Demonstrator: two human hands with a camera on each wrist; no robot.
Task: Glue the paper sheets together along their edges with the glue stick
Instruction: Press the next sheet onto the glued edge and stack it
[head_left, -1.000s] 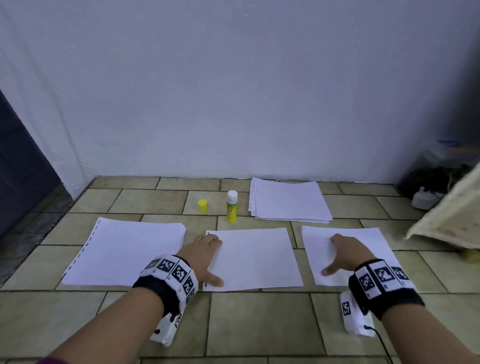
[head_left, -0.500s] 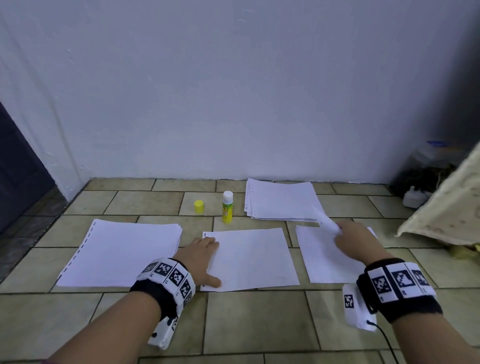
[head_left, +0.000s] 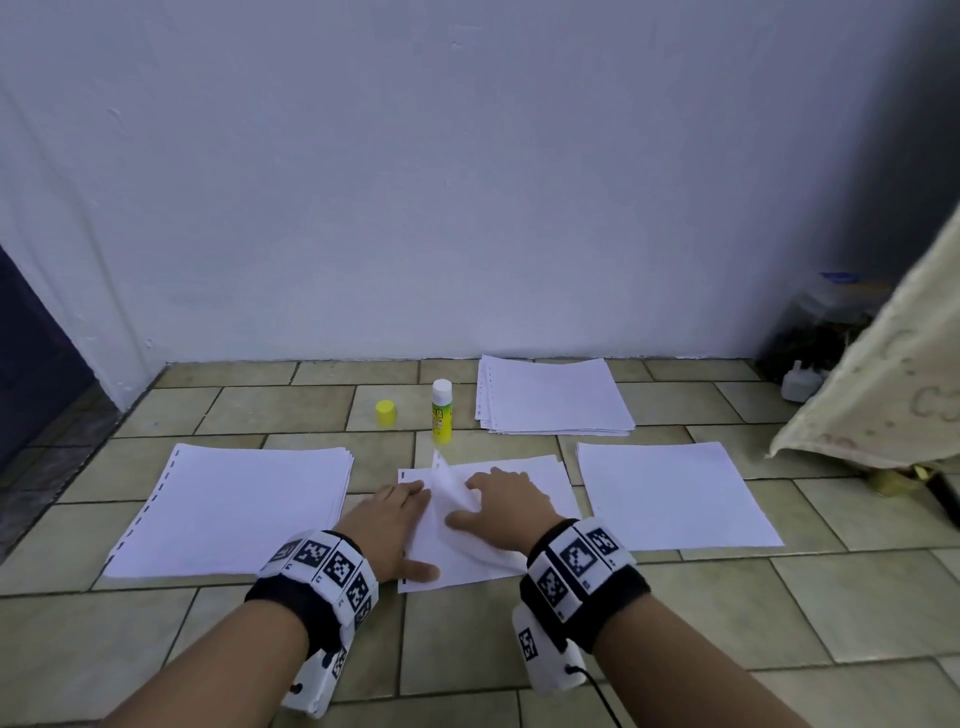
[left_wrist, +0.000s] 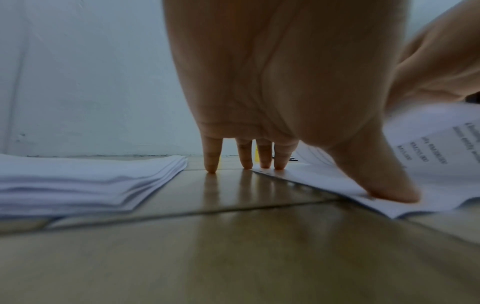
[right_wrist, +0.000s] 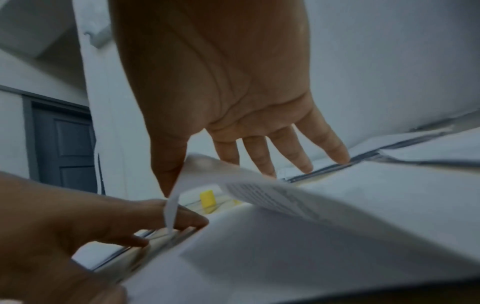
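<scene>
A white middle sheet (head_left: 530, 483) lies on the tiled floor. My left hand (head_left: 395, 519) rests flat on its left edge, fingers straight, and in the left wrist view the thumb (left_wrist: 384, 185) presses the sheet (left_wrist: 311, 181) down. My right hand (head_left: 504, 509) lies over a second sheet (head_left: 447, 483) on top of it, with straight fingers. That sheet curls up at its left side beside the thumb, and print shows on its underside (right_wrist: 337, 216). Beyond the hands the uncapped glue stick (head_left: 441, 410) stands upright, its yellow cap (head_left: 385, 413) to its left.
A thick paper stack (head_left: 234, 509) lies to the left, another stack (head_left: 553, 395) by the wall, and more paper (head_left: 675, 499) to the right. A hanging cloth (head_left: 883, 389) and small bottles (head_left: 802, 382) crowd the right corner. A dark door (head_left: 31, 364) stands far left.
My right hand lifted a sheet from the right-hand paper and carried it left over the middle sheet. The left hand stayed on the middle sheet's left edge.
</scene>
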